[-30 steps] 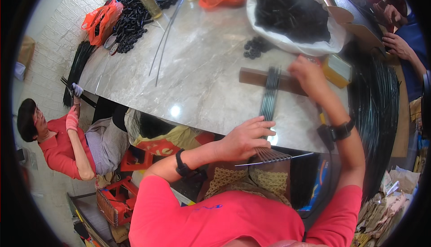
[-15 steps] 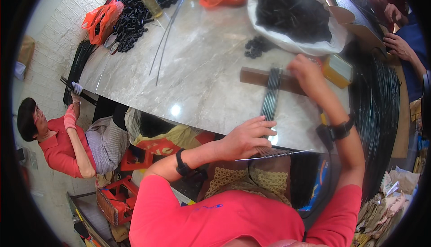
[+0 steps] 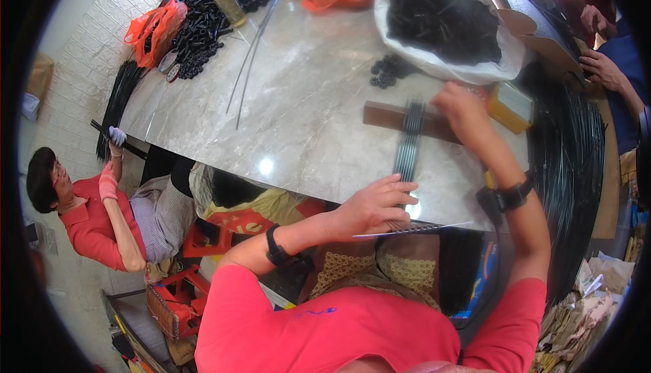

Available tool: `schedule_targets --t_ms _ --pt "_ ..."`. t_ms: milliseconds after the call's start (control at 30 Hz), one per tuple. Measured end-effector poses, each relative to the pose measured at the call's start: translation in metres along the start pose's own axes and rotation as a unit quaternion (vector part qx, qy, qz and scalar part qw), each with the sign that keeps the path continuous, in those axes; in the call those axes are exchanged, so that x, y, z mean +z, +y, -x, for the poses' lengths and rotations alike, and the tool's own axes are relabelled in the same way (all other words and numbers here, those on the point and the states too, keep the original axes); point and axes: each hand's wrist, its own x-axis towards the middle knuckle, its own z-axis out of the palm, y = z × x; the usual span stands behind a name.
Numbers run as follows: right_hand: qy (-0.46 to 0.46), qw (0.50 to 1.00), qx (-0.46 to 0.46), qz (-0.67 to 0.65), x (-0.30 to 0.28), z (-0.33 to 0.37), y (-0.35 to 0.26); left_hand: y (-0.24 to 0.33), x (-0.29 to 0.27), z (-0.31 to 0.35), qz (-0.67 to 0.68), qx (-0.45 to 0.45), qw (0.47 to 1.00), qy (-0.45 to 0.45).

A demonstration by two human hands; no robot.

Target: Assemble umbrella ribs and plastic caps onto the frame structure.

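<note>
A flat row of thin metal rods (image 3: 408, 146) lies side by side across a brown bar (image 3: 383, 115) on the table. Over the rods' near ends rests my left hand (image 3: 369, 209), its fingers stretched out and apart. My right hand (image 3: 464, 112) is beside their far ends, above the bar's right part. Its fingers are bent together in a pinch; anything between them is too small or blurred to make out. A thin light rod (image 3: 369, 234), with a dark ridged stretch beside it, runs along the table's front edge below my left hand.
Small black rings (image 3: 388, 71) lie beyond the bar, near a white sack (image 3: 413, 54) of black tubes. A yellow box (image 3: 508, 107) and a dark rod bundle (image 3: 566, 163) lie right. Another person (image 3: 102, 217) with gloves sits left, holding dark rods; more people work at upper right.
The light rod at the table's front edge has shifted slightly. Both my hands stay nearly in place. The gloved person at the left has moved very little.
</note>
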Motion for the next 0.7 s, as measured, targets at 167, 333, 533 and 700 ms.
schedule_targets --t_ms 167,333,533,700 --pt "-0.005 1.000 0.002 -0.028 0.0044 0.0007 0.0052 0.0044 -0.0060 -0.0026 0.009 -0.007 1.000 -0.009" --pt "0.006 0.999 -0.013 -0.035 0.0016 0.0002 0.0055 0.0057 -0.0044 -0.0026 0.063 -0.046 0.997 0.007" --pt "-0.004 0.998 0.013 -0.058 0.0079 -0.0045 0.0007 0.0044 -0.0020 -0.0017 0.062 -0.044 0.997 0.013" --pt "0.035 0.999 0.010 0.014 0.0041 -0.0041 -0.0018 0.0039 -0.0022 -0.0020 0.061 -0.044 0.997 0.011"
